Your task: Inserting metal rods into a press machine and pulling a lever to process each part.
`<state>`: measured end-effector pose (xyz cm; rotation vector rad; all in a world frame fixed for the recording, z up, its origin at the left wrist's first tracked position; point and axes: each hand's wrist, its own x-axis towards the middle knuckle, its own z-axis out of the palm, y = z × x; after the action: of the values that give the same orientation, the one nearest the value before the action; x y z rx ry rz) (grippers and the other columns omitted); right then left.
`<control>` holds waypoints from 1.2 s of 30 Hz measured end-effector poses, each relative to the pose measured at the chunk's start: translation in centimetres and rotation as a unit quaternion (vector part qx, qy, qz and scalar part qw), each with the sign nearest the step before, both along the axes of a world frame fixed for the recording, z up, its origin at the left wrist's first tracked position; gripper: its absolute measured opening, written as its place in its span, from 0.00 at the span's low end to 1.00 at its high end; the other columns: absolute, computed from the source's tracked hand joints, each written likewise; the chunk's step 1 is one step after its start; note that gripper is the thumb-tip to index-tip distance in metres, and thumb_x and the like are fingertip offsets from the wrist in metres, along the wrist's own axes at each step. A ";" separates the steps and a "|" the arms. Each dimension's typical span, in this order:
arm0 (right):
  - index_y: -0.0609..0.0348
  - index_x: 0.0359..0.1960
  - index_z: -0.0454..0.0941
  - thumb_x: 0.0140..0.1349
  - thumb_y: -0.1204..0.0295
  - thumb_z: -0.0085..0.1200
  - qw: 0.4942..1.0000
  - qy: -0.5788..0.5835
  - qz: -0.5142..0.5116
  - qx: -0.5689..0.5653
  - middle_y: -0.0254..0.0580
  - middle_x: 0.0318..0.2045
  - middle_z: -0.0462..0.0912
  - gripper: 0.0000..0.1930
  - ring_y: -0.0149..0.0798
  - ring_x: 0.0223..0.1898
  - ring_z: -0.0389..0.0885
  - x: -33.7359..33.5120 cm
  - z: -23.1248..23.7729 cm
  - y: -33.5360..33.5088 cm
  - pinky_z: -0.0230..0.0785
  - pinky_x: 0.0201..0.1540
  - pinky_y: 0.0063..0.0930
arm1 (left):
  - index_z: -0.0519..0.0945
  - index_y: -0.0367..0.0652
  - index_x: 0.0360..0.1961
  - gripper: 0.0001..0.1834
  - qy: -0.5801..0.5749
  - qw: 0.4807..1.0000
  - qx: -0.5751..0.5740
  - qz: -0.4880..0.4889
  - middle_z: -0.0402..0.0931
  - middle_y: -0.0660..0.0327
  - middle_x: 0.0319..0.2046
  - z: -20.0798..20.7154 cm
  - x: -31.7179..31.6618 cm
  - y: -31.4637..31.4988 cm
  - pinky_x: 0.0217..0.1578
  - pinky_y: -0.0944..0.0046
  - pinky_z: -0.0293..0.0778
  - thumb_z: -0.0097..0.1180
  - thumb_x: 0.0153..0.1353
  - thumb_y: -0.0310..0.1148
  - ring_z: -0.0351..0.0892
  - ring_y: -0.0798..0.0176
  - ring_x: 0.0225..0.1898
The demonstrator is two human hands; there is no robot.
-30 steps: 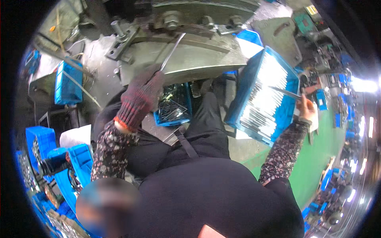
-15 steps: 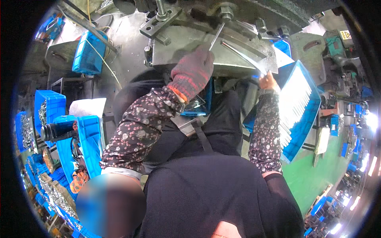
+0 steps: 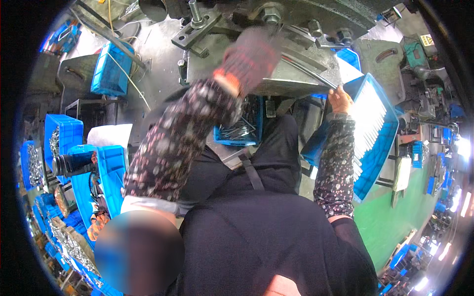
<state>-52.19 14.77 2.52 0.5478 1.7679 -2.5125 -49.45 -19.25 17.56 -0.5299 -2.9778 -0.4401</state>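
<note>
My left hand (image 3: 254,56), in a dark red knitted glove, reaches over the metal press plate (image 3: 207,69) just below a large bolt (image 3: 271,16). Motion smears its fingers, so what they hold does not show. My bare right hand (image 3: 340,100) is at the plate's right corner, fingers pinched on the near end of a slim metal rod (image 3: 311,73). The rod slants away from it across the plate, its far end close to the glove. A blue bin (image 3: 238,143) holding several thin metal pieces stands beneath the plate, by my legs.
At my right leans a large blue bin (image 3: 390,148) with a row of bright metal rods (image 3: 369,116). A clamp bar with a bolt (image 3: 195,32) sits on the plate's left. Several blue bins (image 3: 64,133) are stacked at my left, and another (image 3: 111,69) stands farther off.
My gloved left hand has moved forward and right; the thin rod seen in it before no longer shows. My right hand has shifted slightly right with its rod.
</note>
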 end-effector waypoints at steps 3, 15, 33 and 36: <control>0.60 0.41 0.78 0.61 0.68 0.60 0.999 -0.033 -0.005 -0.019 0.40 0.34 0.82 0.11 0.40 0.35 0.81 -1.0 -0.4 1.4 0.77 0.40 0.33 | 0.77 0.43 0.43 0.12 -0.104 0.986 -0.110 0.072 0.79 0.50 0.36 0.1 -2.7 0.2 0.38 0.54 0.79 0.52 0.60 0.34 0.81 0.51 0.39; 0.64 0.34 0.76 0.57 0.70 0.63 0.995 -0.039 0.010 -0.095 0.46 0.30 0.81 0.11 0.46 0.36 0.84 -9.4 5.1 -2.2 0.81 0.38 0.37 | 0.75 0.39 0.56 0.23 -0.270 0.803 0.486 0.215 0.77 0.65 0.29 -0.8 7.3 -3.6 0.27 0.70 0.70 0.52 0.64 0.39 0.71 0.73 0.28; 0.52 0.30 0.80 0.55 0.60 0.64 0.951 -0.016 0.054 0.304 0.27 0.18 0.74 0.11 0.25 0.15 0.68 -11.4 6.5 -5.8 0.60 0.16 0.21 | 0.74 0.41 0.56 0.21 -0.273 0.869 0.393 0.125 0.80 0.53 0.31 1.3 10.5 -3.3 0.33 0.64 0.75 0.51 0.64 0.39 0.80 0.63 0.31; 0.52 0.28 0.79 0.55 0.63 0.65 0.942 0.022 0.080 0.325 0.27 0.16 0.74 0.10 0.23 0.13 0.66 -12.0 6.2 -5.4 0.59 0.15 0.21 | 0.74 0.42 0.55 0.21 -0.243 0.877 0.398 0.114 0.79 0.55 0.28 1.1 10.7 -2.9 0.30 0.65 0.74 0.50 0.64 0.39 0.79 0.65 0.27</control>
<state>-64.24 9.35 8.68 0.3300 2.5350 -1.8086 -38.79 -22.14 18.63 0.0369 -2.8051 -1.8675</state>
